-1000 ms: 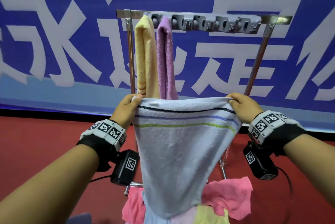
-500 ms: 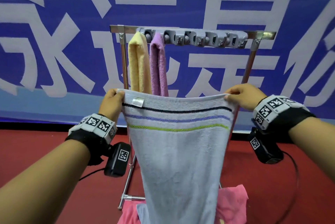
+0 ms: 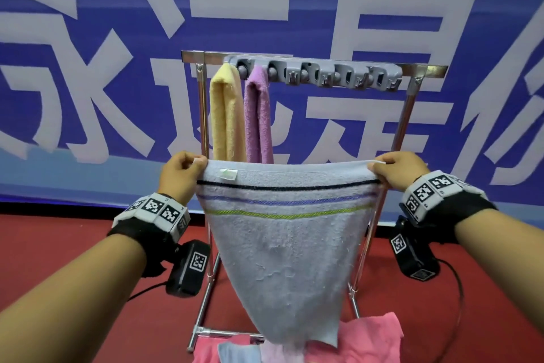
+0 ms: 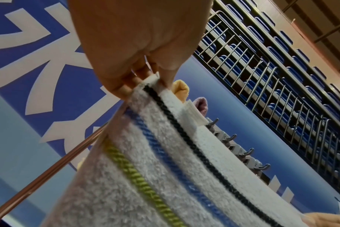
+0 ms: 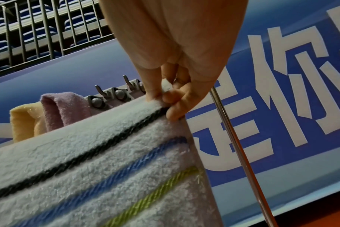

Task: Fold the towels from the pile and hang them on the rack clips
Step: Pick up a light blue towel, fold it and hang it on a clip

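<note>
Just in front of the metal rack [image 3: 203,115], the left hand [image 3: 181,173] and right hand [image 3: 397,170] each pinched a top corner of the striped white towel [image 3: 282,239], stretching its upper edge level while the rest hung down narrowing toward the pile [image 3: 362,342] on the red floor. Behind it, a yellow towel [image 3: 225,115] and a purple towel [image 3: 259,118] hung folded from the grey clip bar [image 3: 329,74].

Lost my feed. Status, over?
Left hand and right hand pinch striped towel corners, spread, unfolded. Two towels hang clipped. Nothing blocking rack clips.
</note>
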Motion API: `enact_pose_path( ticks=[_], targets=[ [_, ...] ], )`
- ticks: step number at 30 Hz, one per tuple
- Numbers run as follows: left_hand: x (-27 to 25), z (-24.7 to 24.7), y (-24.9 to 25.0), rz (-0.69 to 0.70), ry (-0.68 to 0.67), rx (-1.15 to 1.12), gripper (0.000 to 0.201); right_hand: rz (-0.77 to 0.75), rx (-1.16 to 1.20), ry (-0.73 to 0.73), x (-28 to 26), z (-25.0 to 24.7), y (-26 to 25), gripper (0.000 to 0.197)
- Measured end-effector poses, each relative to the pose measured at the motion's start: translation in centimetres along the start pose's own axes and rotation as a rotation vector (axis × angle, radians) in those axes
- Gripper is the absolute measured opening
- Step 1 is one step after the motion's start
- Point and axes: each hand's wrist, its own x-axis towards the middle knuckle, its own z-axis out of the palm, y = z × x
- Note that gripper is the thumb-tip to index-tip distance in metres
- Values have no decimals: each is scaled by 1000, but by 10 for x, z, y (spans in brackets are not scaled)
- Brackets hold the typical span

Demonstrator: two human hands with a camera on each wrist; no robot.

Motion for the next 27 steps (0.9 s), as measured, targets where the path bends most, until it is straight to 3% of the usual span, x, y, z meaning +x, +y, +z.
enact_pose_path(
  ticks=[7,10,14,19,22,27],
  targets=[
    [-13,4,-4,-122,-93,79,20,41,-21,38,-6,7,-7,20],
    [-21,22,2,-173,-197,80,14,74,-54,-23,-10,26,-13,28],
    [-44,56,16,-277,-331,-40,23,120,-25,-151,-19,62,-20,20],
    [-66,81,20,-276,-335,-101,7,173,211,-284,-36,91,-35,12],
    [-74,88,19,-295,-385,-102,21,171,284,-355,-44,99,-46,19],
    [-81,91,17,-232,-444,-2,17,127,311,-380,-49,100,-54,21]
  ],
)
